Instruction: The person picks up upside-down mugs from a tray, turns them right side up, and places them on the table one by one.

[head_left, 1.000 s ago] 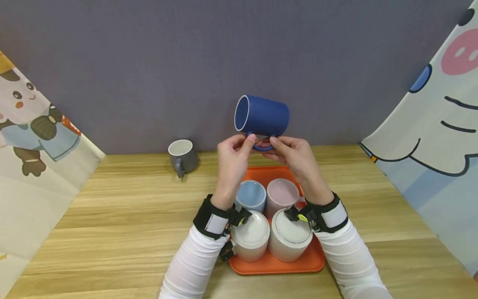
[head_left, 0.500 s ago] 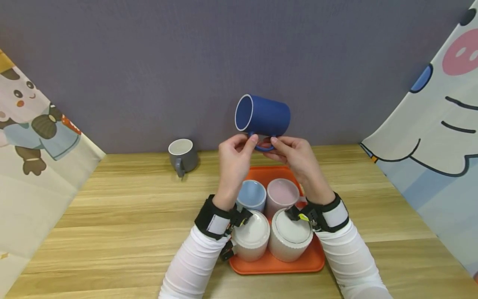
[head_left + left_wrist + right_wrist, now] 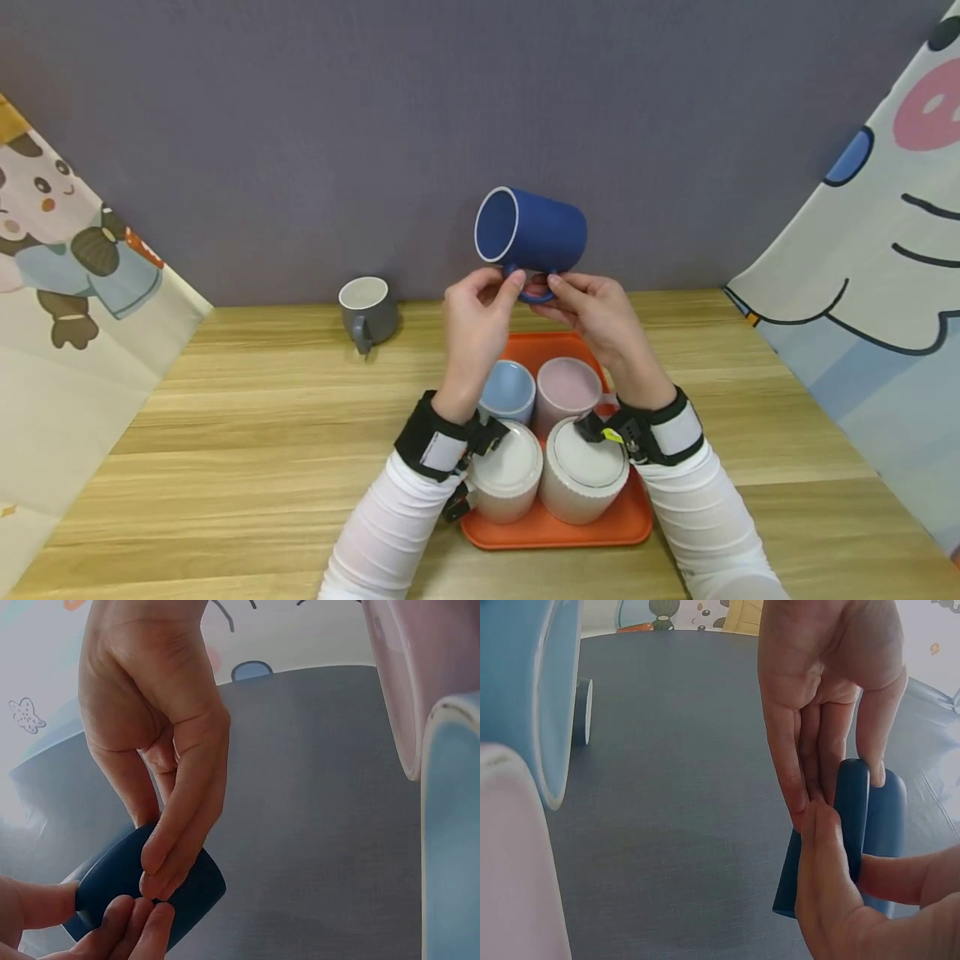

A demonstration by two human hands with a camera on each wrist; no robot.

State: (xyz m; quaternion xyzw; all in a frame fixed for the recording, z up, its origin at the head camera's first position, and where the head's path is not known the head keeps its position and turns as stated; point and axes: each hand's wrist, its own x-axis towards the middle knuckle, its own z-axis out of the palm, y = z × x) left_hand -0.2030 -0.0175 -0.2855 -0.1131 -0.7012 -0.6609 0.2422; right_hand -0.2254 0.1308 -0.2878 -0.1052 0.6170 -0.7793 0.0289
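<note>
A blue mug [image 3: 551,233] with a white rim is held up on its side over the back of the tray, its mouth facing left and its handle [image 3: 536,297] pointing down. My left hand [image 3: 474,329] pinches the handle near the rim end. At the base end, my right hand [image 3: 603,325] pinches the same handle between thumb and fingers. Both wrist views show the fingertips meeting around the handle; in the left wrist view the right hand [image 3: 165,697] comes from above, and parts of the mug are hidden behind fingers.
Below the wrists, an orange tray [image 3: 557,537] bears a light blue mug [image 3: 507,387], a pink mug [image 3: 568,386] and two upside-down white mugs [image 3: 510,462]. A grey mug [image 3: 370,321] stands upright at left by the grey back wall [image 3: 300,150]. Cartoon-printed cloths flank both sides.
The blue mug has shifted slightly right and turned a little, so more of its inside shows. My left hand has moved slightly right with it; both hands keep their hold on the handle.
</note>
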